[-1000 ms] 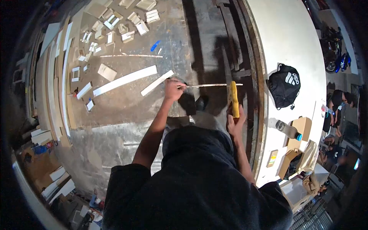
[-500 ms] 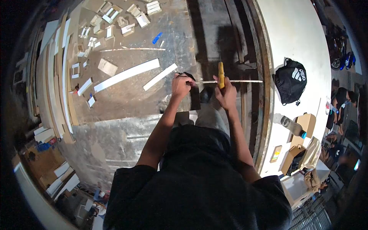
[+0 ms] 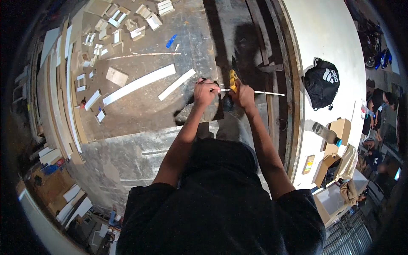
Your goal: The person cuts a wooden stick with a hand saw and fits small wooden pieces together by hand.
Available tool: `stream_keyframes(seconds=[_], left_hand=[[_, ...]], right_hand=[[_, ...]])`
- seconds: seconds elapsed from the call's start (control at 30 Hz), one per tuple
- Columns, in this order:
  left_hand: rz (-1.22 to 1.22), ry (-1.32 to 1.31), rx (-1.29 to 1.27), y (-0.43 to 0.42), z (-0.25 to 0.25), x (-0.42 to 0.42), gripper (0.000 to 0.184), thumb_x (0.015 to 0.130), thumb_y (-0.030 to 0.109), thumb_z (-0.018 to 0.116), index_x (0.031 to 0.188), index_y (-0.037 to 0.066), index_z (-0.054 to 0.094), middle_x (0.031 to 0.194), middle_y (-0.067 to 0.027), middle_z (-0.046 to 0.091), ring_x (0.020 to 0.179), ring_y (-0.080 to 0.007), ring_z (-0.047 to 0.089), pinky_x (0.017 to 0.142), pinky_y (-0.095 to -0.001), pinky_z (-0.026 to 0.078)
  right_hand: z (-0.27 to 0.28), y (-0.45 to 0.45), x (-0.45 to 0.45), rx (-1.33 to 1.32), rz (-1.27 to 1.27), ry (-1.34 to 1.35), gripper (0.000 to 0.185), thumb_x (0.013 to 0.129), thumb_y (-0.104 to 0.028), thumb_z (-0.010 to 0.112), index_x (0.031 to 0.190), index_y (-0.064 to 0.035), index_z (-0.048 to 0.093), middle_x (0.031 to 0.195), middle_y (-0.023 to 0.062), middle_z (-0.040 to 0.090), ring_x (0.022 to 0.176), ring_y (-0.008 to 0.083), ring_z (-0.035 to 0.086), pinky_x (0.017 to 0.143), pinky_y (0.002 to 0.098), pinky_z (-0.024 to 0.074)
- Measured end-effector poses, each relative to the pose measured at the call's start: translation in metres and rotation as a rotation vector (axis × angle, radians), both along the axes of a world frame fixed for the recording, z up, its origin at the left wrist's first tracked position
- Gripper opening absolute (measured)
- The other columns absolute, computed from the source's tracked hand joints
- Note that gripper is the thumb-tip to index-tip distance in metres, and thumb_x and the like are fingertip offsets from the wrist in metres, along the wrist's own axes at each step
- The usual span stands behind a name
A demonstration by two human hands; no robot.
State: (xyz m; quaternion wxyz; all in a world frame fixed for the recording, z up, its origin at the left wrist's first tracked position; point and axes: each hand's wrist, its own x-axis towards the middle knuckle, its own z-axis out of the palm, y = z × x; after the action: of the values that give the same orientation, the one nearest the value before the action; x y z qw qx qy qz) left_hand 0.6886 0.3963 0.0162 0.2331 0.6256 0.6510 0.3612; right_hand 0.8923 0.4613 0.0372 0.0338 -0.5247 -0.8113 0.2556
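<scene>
From afar I watched the left hand (image 3: 205, 93) grip the thin strip (image 3: 270, 93) at the surface's (image 3: 140, 121) right edge, the right hand (image 3: 244, 96) clasp the yellow-handled saw (image 3: 232, 77), and judged the strip light, whippy, best held there.

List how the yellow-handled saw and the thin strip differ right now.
Colour: the yellow-handled saw shows bright yellow with a dark blade; the thin strip looks pale.
Direction: the saw points away from the person; the strip runs crosswise.
Hold: the right hand grips the saw; the left hand is closed at the strip's left end.
Shared: both are in the person's hands.
</scene>
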Motion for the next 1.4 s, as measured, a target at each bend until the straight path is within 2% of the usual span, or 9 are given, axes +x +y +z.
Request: stream_keyframes(seconds=[0.2,0.33,0.4,0.5,0.6,0.7,0.77,0.9,1.4], left_hand=[[0.035,0.019,0.032,-0.003,0.005,0.001,0.007,0.067,0.019,0.08,0.07,0.015,0.074,0.072,-0.0032,0.066,0.075,-0.0244,0.062,0.076,-0.0385,0.043],[0.084,0.058,0.083,-0.004,0.001,0.002,0.007,0.067,0.016,0.079,0.069,0.013,0.073,0.069,-0.0058,0.065,0.073,-0.0278,0.061,0.074,-0.0397,0.044],[0.108,0.055,0.074,-0.009,0.011,0.003,0.007,0.067,0.015,0.079,0.069,0.012,0.073,0.069,-0.007,0.065,0.073,-0.0292,0.06,0.073,-0.0403,0.045],[0.128,-0.027,0.103,-0.01,0.009,0.005,0.008,0.069,0.015,0.079,0.07,0.01,0.073,0.069,-0.0086,0.064,0.072,-0.0309,0.06,0.071,-0.0415,0.046],[0.106,-0.061,0.144,-0.013,0.0,0.002,0.01,0.073,0.017,0.079,0.074,0.009,0.074,0.07,-0.009,0.065,0.073,-0.0316,0.061,0.068,-0.0421,0.047],[0.074,-0.111,0.129,-0.013,0.009,0.0,0.017,0.068,0.004,0.077,0.084,0.01,0.078,0.075,-0.0091,0.066,0.075,-0.0281,0.062,0.07,-0.0365,0.047],[0.087,-0.121,0.123,-0.014,0.011,0.001,0.012,0.077,0.018,0.078,0.078,0.007,0.075,0.075,-0.01,0.066,0.074,-0.0328,0.064,0.066,-0.0407,0.049],[0.128,-0.121,0.035,-0.015,0.009,0.001,0.012,0.074,0.016,0.079,0.078,0.006,0.075,0.077,-0.0104,0.066,0.076,-0.0314,0.065,0.067,-0.0409,0.05],[0.062,-0.114,-0.004,-0.009,0.011,-0.012,0.006,0.071,0.012,0.079,0.075,0.009,0.075,0.077,-0.0076,0.067,0.075,-0.0297,0.064,0.076,-0.0406,0.05]], right_hand=[[0.023,0.0,-0.003,0.114,0.022,-0.12,0.043,0.081,-0.033,0.077,0.109,-0.0043,0.06,0.083,0.0179,0.071,0.081,0.0395,0.069,0.066,0.0491,0.0548],[0.051,-0.018,0.012,0.092,-0.234,0.459,0.034,0.092,-0.033,0.071,0.102,-0.0023,0.061,0.079,0.0102,0.071,0.068,0.0203,0.065,0.057,0.0357,0.0497],[0.096,-0.031,0.017,-0.243,-0.507,0.913,0.03,0.099,-0.034,0.065,0.103,-0.0048,0.062,0.076,0.0035,0.067,0.064,0.0085,0.057,0.053,0.0266,0.0442],[0.126,-0.056,0.028,-0.483,-0.662,1.096,0.029,0.101,-0.031,0.061,0.102,-0.0028,0.062,0.075,-0.0002,0.064,0.061,0.0041,0.054,0.051,0.0225,0.0424],[0.131,-0.083,0.025,-0.456,-0.66,0.992,0.031,0.102,-0.034,0.06,0.103,-0.0033,0.062,0.075,0.0018,0.065,0.06,0.0043,0.053,0.05,0.0223,0.0413],[0.125,-0.091,0.022,-0.372,-0.621,0.889,0.019,0.098,-0.019,0.063,0.103,-0.0004,0.062,0.08,0.0024,0.062,0.066,0.0064,0.054,0.057,0.023,0.0425],[0.119,-0.091,0.026,-0.189,-0.589,0.796,0.013,0.093,-0.005,0.064,0.104,0.002,0.061,0.084,0.0013,0.058,0.073,0.0078,0.054,0.064,0.0239,0.043],[0.122,-0.095,0.041,-0.015,-0.735,0.805,0.019,0.102,-0.026,0.061,0.099,-0.0079,0.057,0.069,-0.0065,0.051,0.055,0.0026,0.044,0.048,0.0206,0.0335],[0.13,-0.199,0.066,0.064,-1.321,0.94,0.025,0.097,-0.031,0.069,0.101,-0.0081,0.059,0.068,-0.0042,0.051,0.05,0.0055,0.041,0.045,0.0226,0.0327]])
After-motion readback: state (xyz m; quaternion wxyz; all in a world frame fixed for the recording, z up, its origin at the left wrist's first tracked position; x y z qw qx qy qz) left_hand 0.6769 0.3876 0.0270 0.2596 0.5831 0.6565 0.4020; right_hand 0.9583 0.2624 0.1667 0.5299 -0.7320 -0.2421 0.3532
